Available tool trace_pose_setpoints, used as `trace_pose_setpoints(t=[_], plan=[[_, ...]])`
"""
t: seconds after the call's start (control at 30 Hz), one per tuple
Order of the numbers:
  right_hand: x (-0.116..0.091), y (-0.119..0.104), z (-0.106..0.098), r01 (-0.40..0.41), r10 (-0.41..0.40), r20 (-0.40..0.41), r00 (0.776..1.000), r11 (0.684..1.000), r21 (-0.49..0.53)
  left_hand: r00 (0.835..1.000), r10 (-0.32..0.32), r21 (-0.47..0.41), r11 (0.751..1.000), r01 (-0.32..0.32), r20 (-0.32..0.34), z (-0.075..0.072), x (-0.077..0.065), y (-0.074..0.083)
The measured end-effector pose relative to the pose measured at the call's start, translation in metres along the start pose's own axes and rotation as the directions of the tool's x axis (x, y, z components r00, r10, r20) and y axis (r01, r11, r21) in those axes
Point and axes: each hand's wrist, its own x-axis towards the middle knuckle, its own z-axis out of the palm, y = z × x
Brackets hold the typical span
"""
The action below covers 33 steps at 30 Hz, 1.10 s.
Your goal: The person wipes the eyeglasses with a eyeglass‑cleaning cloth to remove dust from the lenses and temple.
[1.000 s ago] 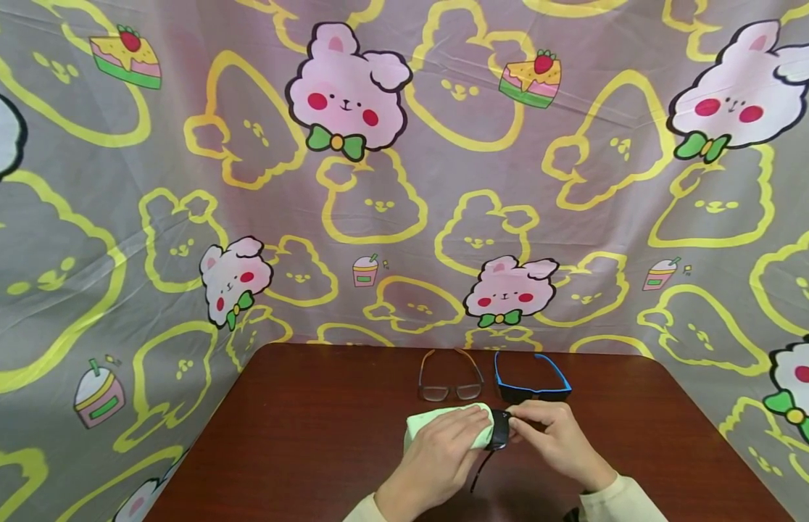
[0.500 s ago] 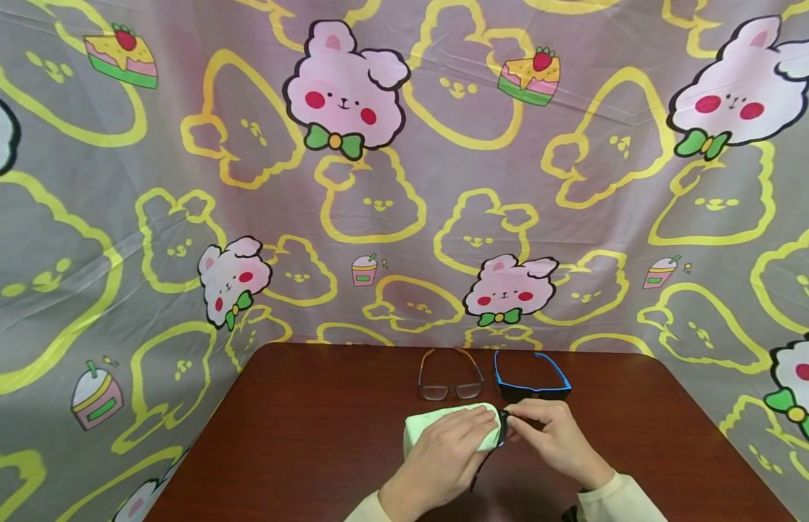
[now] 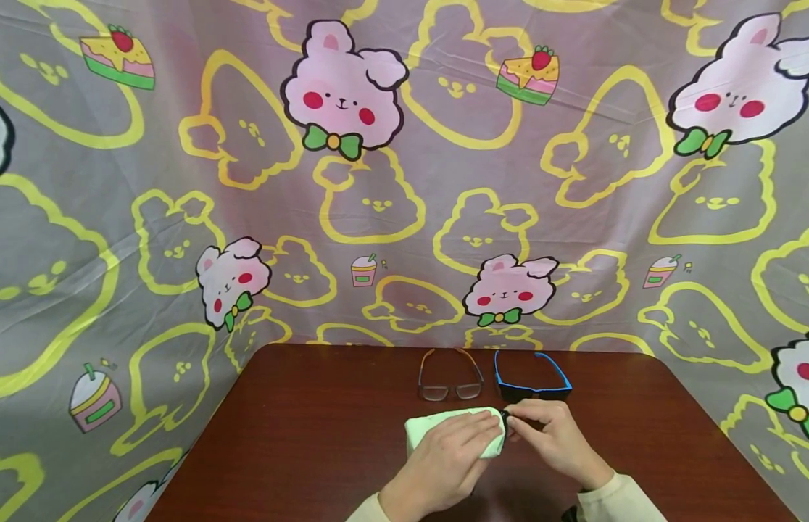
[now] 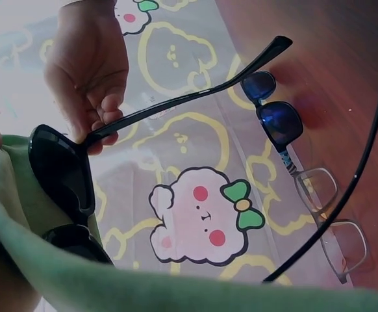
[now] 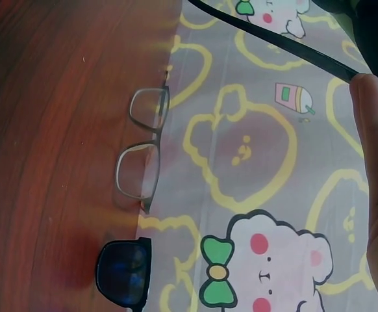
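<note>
Black sunglasses are held between the two hands above the table, both temple arms unfolded in the left wrist view. My left hand wraps a pale green cloth over the lenses, its fingers lying across the top of the cloth. In the head view, cloth and fingers hide nearly the whole frame. At the hinge corner, my right hand pinches the sunglasses between thumb and fingers. One of its fingers lies by the black temple arm in the right wrist view.
Clear-lensed glasses with brownish arms lie behind the hands on the dark red wooden table. Beside them, blue-framed sunglasses sit just beyond the right hand. A cartoon-printed curtain surrounds the table's back and sides.
My left hand and the cloth have slid slightly right along the sunglasses, covering the dark lens that showed earlier. The right hand stays almost in place at the hinge.
</note>
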Motion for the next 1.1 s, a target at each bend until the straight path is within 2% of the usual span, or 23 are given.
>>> trace_pose_setpoints(t=[0.27, 0.43, 0.63, 0.87, 0.97, 1.1], plan=[[0.011, -0.029, 0.0, 0.01, -0.01, -0.001, 1.0, 1.0, -0.009, 1.0, 0.025, 0.005, 1.0, -0.025, 0.004, -0.002, 0.0, 0.002], [0.006, -0.02, 0.001, 0.039, -0.039, -0.013, 0.999, 0.999, 0.012, 0.999, 0.036, 0.018, 0.999, -0.036, 0.013, -0.004, -0.001, 0.004], [-0.004, 0.003, 0.0, 0.016, -0.016, -0.035, 0.999, 1.0, -0.006, 0.999, 0.044, 0.023, 0.999, -0.045, 0.025, -0.006, -0.003, 0.004], [-0.004, -0.006, -0.001, -0.023, 0.022, -0.021, 1.0, 1.0, -0.016, 0.999, 0.005, 0.01, 1.0, -0.006, 0.037, -0.008, -0.006, 0.002], [-0.005, -0.003, 0.0, 0.004, -0.005, -0.018, 1.0, 0.999, -0.04, 0.999, -0.003, 0.009, 1.0, 0.003, 0.038, -0.007, -0.005, 0.002], [-0.002, -0.013, 0.002, 0.032, -0.032, -0.018, 0.999, 0.999, -0.039, 0.999, -0.016, 0.012, 1.0, 0.016, 0.049, -0.006, -0.002, 0.003]])
